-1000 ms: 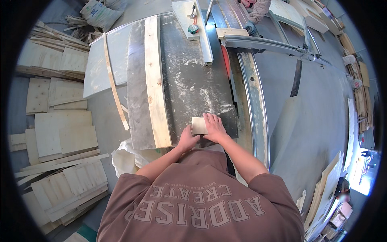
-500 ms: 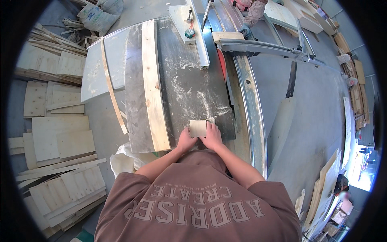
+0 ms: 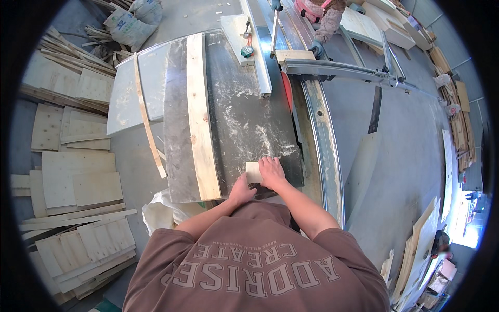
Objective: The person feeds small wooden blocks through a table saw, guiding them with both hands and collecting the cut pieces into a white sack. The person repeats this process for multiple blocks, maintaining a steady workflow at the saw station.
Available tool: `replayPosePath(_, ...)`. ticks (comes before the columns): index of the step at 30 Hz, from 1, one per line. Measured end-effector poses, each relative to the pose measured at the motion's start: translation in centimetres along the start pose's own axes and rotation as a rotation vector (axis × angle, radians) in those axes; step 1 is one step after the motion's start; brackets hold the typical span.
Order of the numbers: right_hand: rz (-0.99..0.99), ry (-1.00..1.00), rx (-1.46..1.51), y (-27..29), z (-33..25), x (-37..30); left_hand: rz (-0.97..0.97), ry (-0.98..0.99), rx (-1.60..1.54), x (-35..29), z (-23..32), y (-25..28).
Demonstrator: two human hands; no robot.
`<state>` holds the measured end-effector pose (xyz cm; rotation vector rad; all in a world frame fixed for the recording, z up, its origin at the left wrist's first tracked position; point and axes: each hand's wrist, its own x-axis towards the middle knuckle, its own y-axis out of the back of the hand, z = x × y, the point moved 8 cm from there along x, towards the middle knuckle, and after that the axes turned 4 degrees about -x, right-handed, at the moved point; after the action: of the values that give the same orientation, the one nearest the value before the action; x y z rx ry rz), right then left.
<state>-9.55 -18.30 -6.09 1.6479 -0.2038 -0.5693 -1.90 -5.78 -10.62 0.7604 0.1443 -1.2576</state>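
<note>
A small, pale rectangular wood block (image 3: 253, 172) is at the near edge of the dark saw table (image 3: 239, 125). From its right side my right hand (image 3: 272, 172) grips it, with the fingers laid over that edge and part of the top. My left hand (image 3: 242, 190) pinches the block's lower left edge, its fingers bent and partly hidden. Fine sawdust is scattered over the tabletop just beyond both hands. To the left of them a long pale board (image 3: 199, 119) lies lengthwise on the table.
A red saw guard (image 3: 287, 89) sits beside the sliding rail (image 3: 323, 135). Across the table, a co-worker's gloved hand (image 3: 316, 49) rests by a wood piece (image 3: 295, 55) at the metal fence (image 3: 338, 68). A tape measure (image 3: 247, 51) lies on a white board. Stacked panels (image 3: 83, 179) line the left floor.
My right hand has shifted further over the block, covering more of it. My left hand has slid slightly down its left side. The co-worker's other gloved hand now shows on a bar.
</note>
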Motion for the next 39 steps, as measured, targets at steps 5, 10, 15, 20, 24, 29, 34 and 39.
replayPosePath(5, -0.005, -0.009, -0.017, -0.23, -0.01, -0.1, -0.041, -0.003, 0.034, -0.23, 0.54, 0.19)
replayPosePath(10, 0.052, -0.019, -0.034, -0.08, -0.25, -0.3, -0.029, -0.055, 0.092, -0.19, 0.69, 0.05)
replayPosePath(15, 0.095, -0.028, -0.051, -0.46, -0.28, -0.33, -0.024, -0.07, 0.115, -0.16, 0.65, -0.11)
replayPosePath(20, 0.13, -0.032, -0.054, -0.59, -0.36, -0.44, -0.006, -0.075, 0.118, -0.31, 0.62, -0.09)
replayPosePath(24, 0.128, -0.033, -0.045, -0.62, -0.33, -0.48, -0.027, -0.053, 0.11, -0.28, 0.44, -0.22)
replayPosePath(29, 0.118, -0.037, -0.043, -0.58, -0.34, -0.48, -0.033, -0.033, 0.111, -0.4, 0.41, -0.19)
replayPosePath(34, 0.099, -0.05, -0.056, -1.01, -0.28, -0.35, -0.055, -0.022, 0.106, -0.53, 0.46, -0.22)
replayPosePath(39, 0.091, -0.038, -0.06, -0.8, -0.41, -0.37, -0.046, -0.029, 0.108, -0.54, 0.23, -0.25)
